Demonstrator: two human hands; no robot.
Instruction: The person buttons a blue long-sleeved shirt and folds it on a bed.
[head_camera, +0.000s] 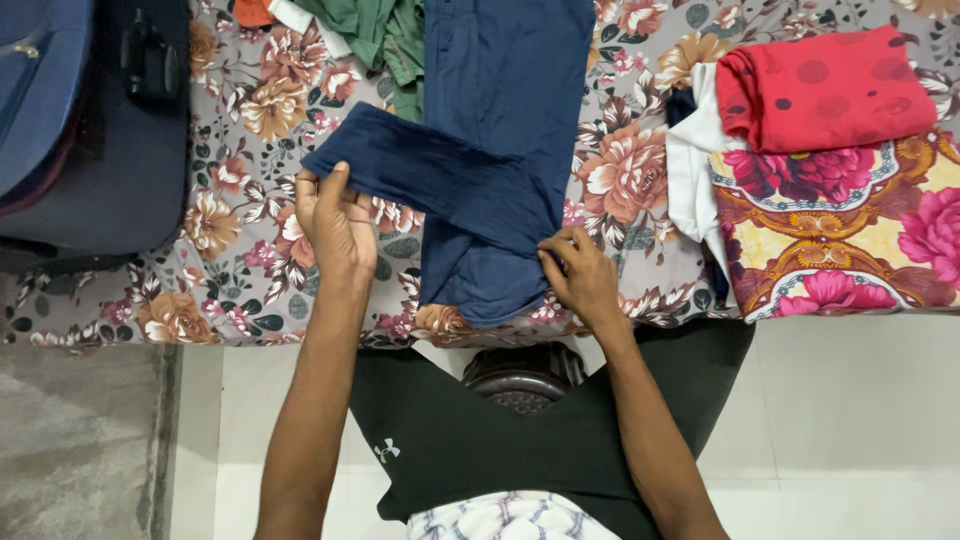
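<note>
Navy garment (490, 150), sleeve folded across.

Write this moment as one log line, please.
left hand: grips folded sleeve end | right hand: presses navy garment edge | surface: floral bedsheet

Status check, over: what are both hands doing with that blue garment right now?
Left hand grips the folded sleeve end. Right hand pins the navy garment on the floral bedsheet. Folded clothes pile sits apart, right.
</note>
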